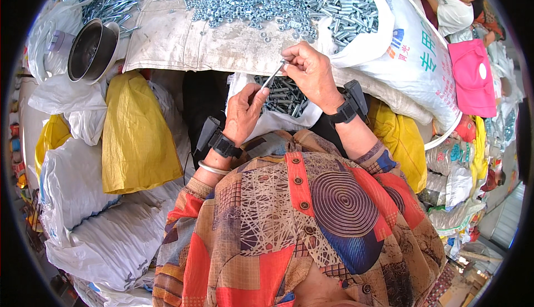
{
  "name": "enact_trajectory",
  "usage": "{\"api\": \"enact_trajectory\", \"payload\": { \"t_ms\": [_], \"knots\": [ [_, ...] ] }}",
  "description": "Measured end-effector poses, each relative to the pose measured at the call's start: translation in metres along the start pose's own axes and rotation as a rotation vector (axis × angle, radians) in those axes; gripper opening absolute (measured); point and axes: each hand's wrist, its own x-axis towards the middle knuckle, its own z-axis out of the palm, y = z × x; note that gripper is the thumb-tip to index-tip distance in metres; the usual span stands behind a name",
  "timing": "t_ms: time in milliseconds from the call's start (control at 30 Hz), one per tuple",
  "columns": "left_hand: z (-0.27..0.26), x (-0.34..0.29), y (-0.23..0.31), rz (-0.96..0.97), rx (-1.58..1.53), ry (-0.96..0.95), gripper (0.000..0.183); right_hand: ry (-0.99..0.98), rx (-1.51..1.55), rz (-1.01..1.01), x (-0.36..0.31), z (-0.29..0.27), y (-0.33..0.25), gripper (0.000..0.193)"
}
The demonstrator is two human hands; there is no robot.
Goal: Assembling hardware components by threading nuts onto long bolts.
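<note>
Head view: pinched slender metal fastener (272, 75) slantwise by near-left end in left hand (242, 112) and far-right end in right hand (310, 73), above white bag (289, 122) of dark metal pieces (283, 99), apparently stood at fitting step, probably called for steady left grip and slight right-finger turn.

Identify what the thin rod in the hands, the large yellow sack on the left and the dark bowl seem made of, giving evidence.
Thin rod: probably metal, smooth and bright, given its silvery glint.
Large yellow sack: likely plastic, perhaps woven, shiny with crisp creases.
Dark bowl: perhaps metal, rigid-looking, with a soft sheen; plastic is possible.
</note>
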Motion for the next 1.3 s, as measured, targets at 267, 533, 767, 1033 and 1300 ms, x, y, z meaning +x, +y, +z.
{"api": "enact_trajectory", "payload": {
  "t_ms": [267,533,767,1033,1300],
  "knots": [
    [-0.002,-0.002,0.006,0.021,0.187,0.060,0.024,0.064,-0.356,-0.350,-0.007,0.010,-0.005,0.024],
    [-0.005,0.002,-0.007,-0.008,-0.067,0.063,0.023,-0.008,-0.337,-0.423,-0.001,0.007,-0.011,0.022],
    [-0.003,0.008,-0.008,-0.040,-0.314,0.051,0.029,-0.048,-0.697,-0.315,0.075,-0.012,0.036,0.021],
    [-0.008,0.007,-0.010,-0.112,-0.405,-0.026,0.024,-0.112,-0.984,-0.242,0.079,-0.005,0.058,0.014],
    [-0.005,-0.003,-0.012,-0.147,-0.451,0.001,0.022,-0.194,0.243,0.186,0.027,-0.005,0.001,0.020]
  ]
}}
